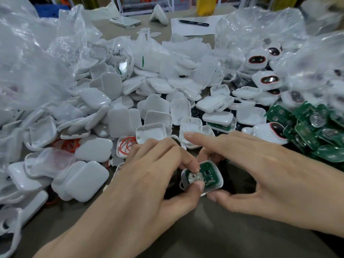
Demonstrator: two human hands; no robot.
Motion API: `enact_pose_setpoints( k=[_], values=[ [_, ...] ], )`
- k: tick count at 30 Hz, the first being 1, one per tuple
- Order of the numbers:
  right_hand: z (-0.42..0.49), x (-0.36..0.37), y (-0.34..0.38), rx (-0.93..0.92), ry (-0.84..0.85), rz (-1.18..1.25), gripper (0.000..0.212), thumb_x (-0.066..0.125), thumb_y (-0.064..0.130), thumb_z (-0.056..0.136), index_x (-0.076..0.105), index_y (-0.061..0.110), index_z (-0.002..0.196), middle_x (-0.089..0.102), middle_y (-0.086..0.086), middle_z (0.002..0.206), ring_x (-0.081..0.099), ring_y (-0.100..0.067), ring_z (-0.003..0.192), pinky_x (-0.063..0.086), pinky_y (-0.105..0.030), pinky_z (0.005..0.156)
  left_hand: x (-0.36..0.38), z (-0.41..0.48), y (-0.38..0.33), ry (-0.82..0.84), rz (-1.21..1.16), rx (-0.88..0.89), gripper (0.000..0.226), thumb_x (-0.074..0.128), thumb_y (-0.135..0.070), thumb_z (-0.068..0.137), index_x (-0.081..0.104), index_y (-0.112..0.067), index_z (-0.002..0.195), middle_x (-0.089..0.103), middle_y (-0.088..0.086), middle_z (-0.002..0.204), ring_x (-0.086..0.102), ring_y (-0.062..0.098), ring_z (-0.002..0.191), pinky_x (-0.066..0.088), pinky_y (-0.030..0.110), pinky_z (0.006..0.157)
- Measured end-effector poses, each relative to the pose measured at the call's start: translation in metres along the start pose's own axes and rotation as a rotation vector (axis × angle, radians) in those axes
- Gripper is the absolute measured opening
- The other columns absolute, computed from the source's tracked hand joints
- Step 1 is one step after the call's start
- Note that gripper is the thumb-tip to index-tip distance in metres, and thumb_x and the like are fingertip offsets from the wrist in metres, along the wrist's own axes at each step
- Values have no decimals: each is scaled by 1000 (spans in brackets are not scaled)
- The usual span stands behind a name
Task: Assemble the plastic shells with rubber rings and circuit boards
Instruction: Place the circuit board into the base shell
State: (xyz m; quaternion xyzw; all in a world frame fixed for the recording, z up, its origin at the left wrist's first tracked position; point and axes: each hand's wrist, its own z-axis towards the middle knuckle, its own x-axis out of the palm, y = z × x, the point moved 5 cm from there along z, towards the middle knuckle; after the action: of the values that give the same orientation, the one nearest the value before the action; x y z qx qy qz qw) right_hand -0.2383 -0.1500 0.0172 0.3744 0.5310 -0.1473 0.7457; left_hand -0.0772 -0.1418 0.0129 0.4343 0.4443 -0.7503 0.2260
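Observation:
A white plastic shell (217, 185) with a green circuit board (209, 175) seated in it sits between both hands, low in the middle. My left hand (149, 179) pinches it, the forefinger tip on the board's round metal disc and the thumb at the near rim. My right hand (264, 174) holds the shell's right side with thumb and lower fingers, while its forefinger points out straight to the left. Orange rubber rings (127, 145) lie in an open shell just left of my left hand.
A heap of white shells (115, 110) covers the table's middle and left. Green boards (307, 127) pile at the right, with red-ringed shells (268, 80) behind them. Clear plastic bags (28, 62) flank both sides. A phone (124, 21), a pen (193, 23) and paper lie at the back.

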Motion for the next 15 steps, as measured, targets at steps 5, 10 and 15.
enact_pose_setpoints(
  k=[5,10,15],
  values=[
    [0,0,-1,-2,9,-5,75,62,46,86,33,30,152,57,23,114,55,-1,106,38,-14,96,-1,0,2,28,-3,17,16,54,-51,85,57,-37,93,56,-22,99,51,5,99,37,27,88],
    [0,0,-1,6,4,7,74,60,48,85,32,31,152,57,23,112,53,1,105,37,-12,96,-1,-1,3,35,1,37,16,55,-51,86,59,-39,96,56,-23,100,51,4,98,37,26,88],
    [0,-1,1,-2,-2,-20,73,60,47,86,35,29,152,58,21,111,55,-4,102,39,-15,95,-2,-2,2,15,2,43,16,56,-50,85,58,-38,94,57,-22,99,52,4,97,38,25,88]
  ],
)
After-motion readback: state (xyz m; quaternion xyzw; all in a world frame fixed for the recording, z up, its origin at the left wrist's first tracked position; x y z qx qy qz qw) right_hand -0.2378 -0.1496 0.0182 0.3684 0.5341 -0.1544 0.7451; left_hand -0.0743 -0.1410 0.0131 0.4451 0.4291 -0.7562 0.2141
